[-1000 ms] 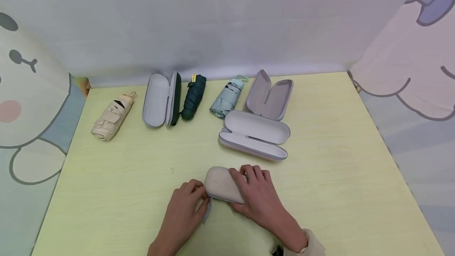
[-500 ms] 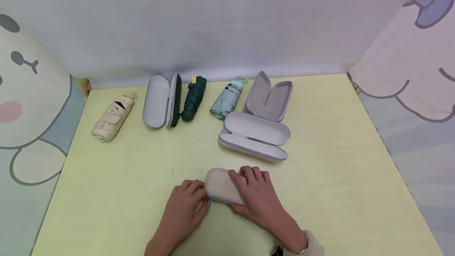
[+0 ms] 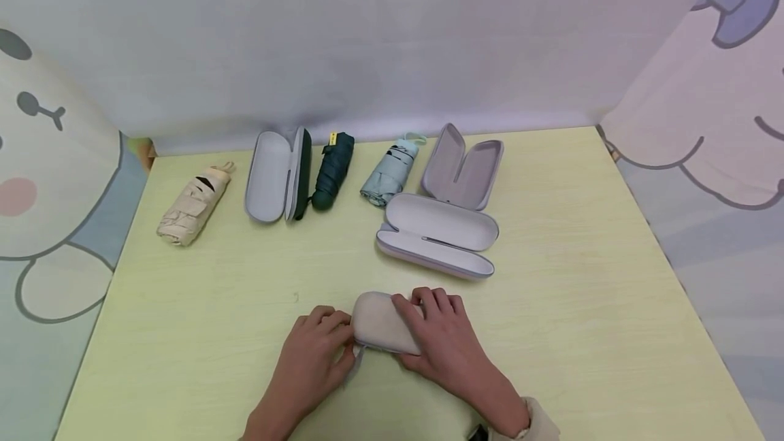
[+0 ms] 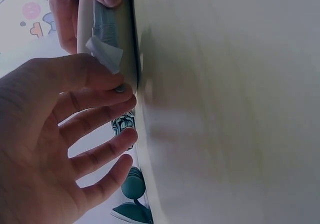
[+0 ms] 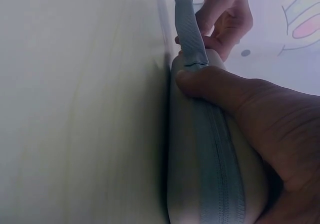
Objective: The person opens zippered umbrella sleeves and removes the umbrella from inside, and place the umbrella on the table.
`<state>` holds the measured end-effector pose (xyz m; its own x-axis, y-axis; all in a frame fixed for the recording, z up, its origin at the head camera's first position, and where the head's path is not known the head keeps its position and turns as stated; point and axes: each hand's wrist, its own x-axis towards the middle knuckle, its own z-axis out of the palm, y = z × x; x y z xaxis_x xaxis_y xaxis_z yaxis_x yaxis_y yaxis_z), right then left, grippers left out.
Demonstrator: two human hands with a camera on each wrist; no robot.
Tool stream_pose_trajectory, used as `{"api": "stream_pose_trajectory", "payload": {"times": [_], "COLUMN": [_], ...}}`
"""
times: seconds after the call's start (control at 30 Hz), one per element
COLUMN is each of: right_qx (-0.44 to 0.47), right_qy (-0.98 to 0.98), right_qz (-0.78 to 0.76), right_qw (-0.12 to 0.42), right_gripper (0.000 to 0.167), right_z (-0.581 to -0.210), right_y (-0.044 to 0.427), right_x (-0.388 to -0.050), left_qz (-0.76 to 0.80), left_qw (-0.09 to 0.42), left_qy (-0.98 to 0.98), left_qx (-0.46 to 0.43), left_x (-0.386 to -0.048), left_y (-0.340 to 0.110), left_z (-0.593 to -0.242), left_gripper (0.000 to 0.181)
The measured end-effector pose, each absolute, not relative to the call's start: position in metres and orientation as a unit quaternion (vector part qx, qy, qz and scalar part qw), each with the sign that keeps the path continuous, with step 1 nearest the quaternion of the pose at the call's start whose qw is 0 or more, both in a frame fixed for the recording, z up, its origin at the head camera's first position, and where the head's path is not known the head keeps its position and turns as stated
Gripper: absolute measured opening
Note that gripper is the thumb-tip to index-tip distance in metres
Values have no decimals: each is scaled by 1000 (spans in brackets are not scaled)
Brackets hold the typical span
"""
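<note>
A beige zip case (image 3: 384,322) with a grey zip lies at the near middle of the table. My right hand (image 3: 444,342) grips its right end from above, thumb on the near side along the zip (image 5: 215,149) in the right wrist view. At the left end, my left hand (image 3: 312,352) pinches the small zip pull (image 4: 120,88) between thumb and forefinger; the other fingers are spread. A loose grey zip tail (image 5: 189,28) sticks out beside the left thumb. My right palm hides part of the case.
Behind lie an open pink case (image 3: 437,230), an open mauve case (image 3: 462,169) and an open dark green case (image 3: 269,179) with grey lining. Folded umbrellas in beige (image 3: 192,206), dark green (image 3: 333,172) and light blue (image 3: 392,172) lie along the back.
My left hand has shifted slightly at the case's left end, and the hanging zip tail shows differently beside its thumb. The case and my right hand stay nearly still.
</note>
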<state>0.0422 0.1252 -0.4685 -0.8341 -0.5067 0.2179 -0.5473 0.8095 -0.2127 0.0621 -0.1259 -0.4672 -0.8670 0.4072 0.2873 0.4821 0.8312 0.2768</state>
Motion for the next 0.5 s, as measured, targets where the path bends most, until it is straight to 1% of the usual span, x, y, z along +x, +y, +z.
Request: {"api": "stream_pose_trajectory", "payload": {"times": [0.3, 0.5], "right_qx": [286, 295], "right_qy": [-946, -945], "right_qz": [134, 128], "right_qw": [72, 67], "right_gripper": [90, 92], "right_z": [-468, -467], "right_y": [126, 128], "right_x": [41, 40], "left_qz": [-174, -166], "left_qw": [117, 105], "left_qy": [-948, -951], "left_qx": [-240, -240], "left_x": [58, 57], "left_y": [-128, -129], "left_z": [-465, -463], "left_gripper": [20, 21]}}
